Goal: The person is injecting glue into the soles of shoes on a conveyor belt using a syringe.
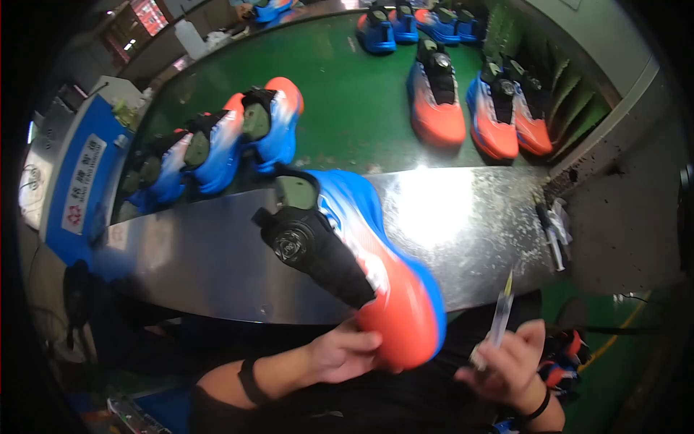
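Observation:
A blue, white and orange sneaker (pixel 405 318) with a black tongue and a round dial hangs tilted over the front of the metal ledge. My left hand (pixel 343 352) grips it near the toe, thumb on the upper and the other fingers hidden beneath. To the right, my right hand (pixel 510 362) has its fingers round a clear syringe (pixel 500 318). The syringe points up, with a thin yellowish needle tip, and stays apart from the sneaker. A green piece (pixel 298 192) shows inside the sneaker's collar.
Behind the metal ledge (pixel 217 267) lies a green work surface (pixel 340 108). Matching sneakers (pixel 271 130) stand in a row at left; more sneakers (pixel 437 108) are at right and far back. Slim tools (pixel 553 239) lie at the ledge's right end. A blue panel (pixel 87 181) stands at far left.

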Demonstrator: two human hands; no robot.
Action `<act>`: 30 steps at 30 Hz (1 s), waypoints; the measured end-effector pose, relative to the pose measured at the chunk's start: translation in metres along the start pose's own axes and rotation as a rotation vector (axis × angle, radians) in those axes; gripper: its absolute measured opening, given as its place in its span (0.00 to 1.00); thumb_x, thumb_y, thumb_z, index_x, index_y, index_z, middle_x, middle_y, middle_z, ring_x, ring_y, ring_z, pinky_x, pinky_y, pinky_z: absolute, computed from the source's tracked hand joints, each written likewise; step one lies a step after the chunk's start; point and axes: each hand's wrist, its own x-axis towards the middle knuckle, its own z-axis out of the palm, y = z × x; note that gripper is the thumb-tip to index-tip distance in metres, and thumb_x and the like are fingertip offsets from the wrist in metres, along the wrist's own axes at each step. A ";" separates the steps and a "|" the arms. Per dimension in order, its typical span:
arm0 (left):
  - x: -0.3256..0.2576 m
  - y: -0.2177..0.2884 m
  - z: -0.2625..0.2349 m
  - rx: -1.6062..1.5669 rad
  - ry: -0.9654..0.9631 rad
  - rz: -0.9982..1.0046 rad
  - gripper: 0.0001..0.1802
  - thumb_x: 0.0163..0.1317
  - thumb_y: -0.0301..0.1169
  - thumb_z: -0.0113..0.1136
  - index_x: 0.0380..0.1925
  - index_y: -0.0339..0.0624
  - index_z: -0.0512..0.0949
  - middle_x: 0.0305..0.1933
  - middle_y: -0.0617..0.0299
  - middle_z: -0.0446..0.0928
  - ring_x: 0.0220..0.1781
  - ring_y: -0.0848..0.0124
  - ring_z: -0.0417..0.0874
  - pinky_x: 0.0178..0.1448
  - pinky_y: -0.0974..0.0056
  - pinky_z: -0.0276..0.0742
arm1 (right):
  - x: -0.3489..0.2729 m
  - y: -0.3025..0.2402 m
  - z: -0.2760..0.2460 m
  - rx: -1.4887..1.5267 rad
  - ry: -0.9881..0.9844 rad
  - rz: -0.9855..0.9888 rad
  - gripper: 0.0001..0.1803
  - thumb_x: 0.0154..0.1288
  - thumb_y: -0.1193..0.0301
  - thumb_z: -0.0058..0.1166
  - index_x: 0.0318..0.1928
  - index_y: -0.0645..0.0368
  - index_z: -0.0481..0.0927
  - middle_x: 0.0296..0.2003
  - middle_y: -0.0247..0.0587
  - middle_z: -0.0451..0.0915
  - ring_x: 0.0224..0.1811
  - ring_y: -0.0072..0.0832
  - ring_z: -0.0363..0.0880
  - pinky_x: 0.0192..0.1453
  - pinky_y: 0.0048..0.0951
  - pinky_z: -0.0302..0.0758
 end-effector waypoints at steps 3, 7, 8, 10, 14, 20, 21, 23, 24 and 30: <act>-0.060 0.002 -0.001 0.049 0.273 0.155 0.40 0.49 0.29 0.65 0.64 0.40 0.59 0.61 0.50 0.68 0.64 0.57 0.69 0.67 0.52 0.64 | 0.021 0.045 0.031 0.060 0.041 0.103 0.24 0.45 0.59 0.67 0.42 0.55 0.76 0.25 0.30 0.74 0.24 0.31 0.64 0.35 0.34 0.61; -0.072 0.022 -0.002 0.457 0.436 0.378 0.41 0.44 0.29 0.65 0.60 0.32 0.60 0.57 0.48 0.71 0.59 0.57 0.74 0.65 0.54 0.67 | 0.035 0.084 0.063 0.044 0.138 0.174 0.26 0.44 0.58 0.66 0.44 0.54 0.75 0.26 0.33 0.73 0.27 0.35 0.64 0.37 0.34 0.62; -0.064 0.033 -0.001 0.474 0.371 0.368 0.41 0.44 0.29 0.65 0.60 0.32 0.60 0.57 0.48 0.71 0.59 0.57 0.74 0.65 0.54 0.67 | 0.038 0.088 0.069 0.096 0.145 0.192 0.27 0.45 0.58 0.66 0.45 0.54 0.74 0.26 0.33 0.73 0.27 0.35 0.64 0.37 0.34 0.63; -0.041 0.058 0.006 0.548 0.332 0.400 0.39 0.44 0.30 0.66 0.57 0.27 0.62 0.53 0.47 0.73 0.53 0.58 0.79 0.60 0.55 0.73 | 0.042 0.091 0.071 0.122 0.162 0.217 0.27 0.45 0.58 0.66 0.45 0.54 0.74 0.27 0.33 0.73 0.28 0.35 0.64 0.37 0.34 0.63; 0.044 0.127 0.011 0.549 0.223 0.495 0.25 0.64 0.35 0.52 0.57 0.32 0.64 0.54 0.51 0.74 0.58 0.61 0.75 0.64 0.58 0.70 | 0.044 0.093 0.070 0.158 0.106 0.262 0.29 0.43 0.60 0.67 0.47 0.56 0.75 0.31 0.35 0.76 0.29 0.34 0.66 0.39 0.32 0.63; 0.104 0.165 -0.020 0.572 0.044 0.437 0.29 0.70 0.40 0.43 0.61 0.27 0.58 0.67 0.38 0.55 0.70 0.45 0.56 0.75 0.51 0.49 | 0.027 0.115 0.092 0.345 0.246 0.232 0.28 0.47 0.58 0.64 0.47 0.57 0.74 0.35 0.39 0.76 0.32 0.36 0.73 0.45 0.36 0.64; 0.098 0.173 -0.024 0.854 -0.236 0.444 0.31 0.69 0.42 0.45 0.62 0.26 0.57 0.67 0.38 0.56 0.70 0.44 0.55 0.76 0.50 0.45 | 0.024 0.117 0.096 0.310 0.283 0.223 0.27 0.46 0.58 0.64 0.46 0.58 0.74 0.33 0.40 0.75 0.33 0.37 0.72 0.46 0.37 0.64; 0.075 0.184 -0.032 0.936 -0.017 0.533 0.32 0.68 0.42 0.46 0.62 0.27 0.56 0.66 0.38 0.55 0.70 0.48 0.53 0.74 0.49 0.46 | 0.022 0.117 0.100 0.299 0.351 0.206 0.26 0.44 0.58 0.64 0.43 0.57 0.75 0.33 0.40 0.73 0.37 0.40 0.68 0.46 0.38 0.67; 0.067 0.189 -0.037 0.916 0.198 0.595 0.31 0.68 0.41 0.46 0.61 0.27 0.56 0.65 0.38 0.56 0.68 0.49 0.54 0.72 0.50 0.47 | 0.019 0.115 0.098 0.292 0.289 0.255 0.26 0.43 0.58 0.65 0.43 0.56 0.75 0.33 0.39 0.73 0.38 0.40 0.68 0.44 0.38 0.68; 0.050 0.216 -0.046 0.979 0.559 0.651 0.25 0.69 0.40 0.46 0.54 0.29 0.60 0.57 0.43 0.61 0.59 0.54 0.59 0.63 0.54 0.54 | 0.013 0.113 0.088 0.264 0.249 0.304 0.27 0.39 0.57 0.66 0.41 0.54 0.75 0.32 0.37 0.73 0.42 0.39 0.66 0.37 0.36 0.72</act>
